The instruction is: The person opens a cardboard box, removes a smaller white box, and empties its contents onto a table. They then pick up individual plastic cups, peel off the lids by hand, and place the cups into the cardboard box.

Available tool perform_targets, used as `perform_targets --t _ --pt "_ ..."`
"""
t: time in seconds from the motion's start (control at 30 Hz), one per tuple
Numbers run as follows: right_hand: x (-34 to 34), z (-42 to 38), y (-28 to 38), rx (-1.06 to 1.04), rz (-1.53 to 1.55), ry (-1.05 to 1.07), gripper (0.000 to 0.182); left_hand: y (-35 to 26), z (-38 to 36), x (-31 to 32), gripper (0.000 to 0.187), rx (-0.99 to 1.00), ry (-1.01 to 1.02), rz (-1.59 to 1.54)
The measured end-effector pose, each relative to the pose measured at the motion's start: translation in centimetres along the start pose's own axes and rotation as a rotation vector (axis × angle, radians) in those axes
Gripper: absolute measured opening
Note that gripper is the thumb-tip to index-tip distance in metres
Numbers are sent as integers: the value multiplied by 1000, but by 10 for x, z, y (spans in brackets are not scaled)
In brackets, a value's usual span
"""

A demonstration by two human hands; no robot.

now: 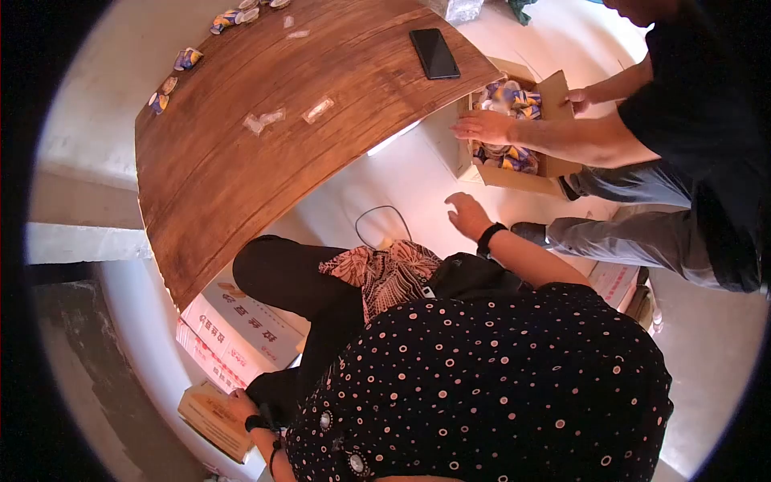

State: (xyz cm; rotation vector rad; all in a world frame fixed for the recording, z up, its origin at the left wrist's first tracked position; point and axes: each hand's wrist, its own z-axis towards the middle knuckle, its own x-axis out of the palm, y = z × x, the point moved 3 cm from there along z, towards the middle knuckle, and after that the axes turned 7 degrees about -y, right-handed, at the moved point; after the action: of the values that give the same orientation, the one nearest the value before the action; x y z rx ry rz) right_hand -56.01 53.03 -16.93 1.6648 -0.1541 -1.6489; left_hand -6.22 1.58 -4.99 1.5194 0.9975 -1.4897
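Down at the lower left, my left hand [239,406] is at the edge of a small yellow-brown cardboard box [212,419], its fingers bent against it and partly hidden. My right hand [470,215] hangs in the air over the pale floor, fingers loosely bent and apart, holding nothing. It is nearest to an open cardboard box [526,178] filled with small blue, yellow and white packets [518,159]. A co-worker's hand [484,127] lies over those packets, and the same person's other hand [577,100] is at the box flap.
A brown wooden table [217,185] bears a black phone [434,54], bits of clear tape [318,111] and several packets [188,59] along its far edge. Printed white-and-pink cartons [241,333] stand under its near corner. The co-worker's legs [626,241] are at the right.
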Motion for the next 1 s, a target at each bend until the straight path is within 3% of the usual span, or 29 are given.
perform_targets --t 0.1,0.23,0.3,0.33,0.37,0.43,0.47,0.5,0.53,0.57,0.63,0.77,0.83,0.87,0.97,1.0 --pt "11 0 3 29 2 92 24 17 1 13 36 67 -29 65" --pt "1 -7 -27 156 1 -45 23 18 2 14 36 136 -61 23" --pt "-6 -12 -52 322 -33 -70 23 -1 -6 -1 36 -4 -86 -22" --pt "-3 -13 -68 162 -75 -100 20 -4 -6 -2 36 -4 -89 -26" --pt "-6 -17 -73 161 -76 -101 20 -5 -6 -3 37 -25 -65 -6" --pt "5 -32 -70 38 -205 326 19 0 -6 -2 37 -45 -46 14" --pt "8 -49 -57 -220 -284 287 21 5 -5 2 38 5 -65 33" --pt "31 -70 -68 -293 -316 306 23 5 -4 5 38 53 -85 47" --pt "36 -81 -65 -293 -223 420 24 1 -6 4 38 50 -89 39" --pt "60 -91 -95 20 112 464 29 -1 -7 2 37 27 -85 12" --pt "49 -88 -80 96 103 578 38 -5 -8 0 36 9 -74 -13" --pt "3 -53 -12 104 249 455 40 2 -5 3 34 -39 -55 -99" --pt "-22 -30 30 261 486 438 34 3 -7 9 33 -36 -70 -110" --pt "-23 -24 37 190 402 278 41 3 -8 11 33 -76 -92 -181" --pt "19 -34 -15 28 140 119 43 -7 -14 9 32 -107 -153 -140" --pt "26 -45 -33 230 159 167 47 5 -9 26 31 -138 -176 -139"
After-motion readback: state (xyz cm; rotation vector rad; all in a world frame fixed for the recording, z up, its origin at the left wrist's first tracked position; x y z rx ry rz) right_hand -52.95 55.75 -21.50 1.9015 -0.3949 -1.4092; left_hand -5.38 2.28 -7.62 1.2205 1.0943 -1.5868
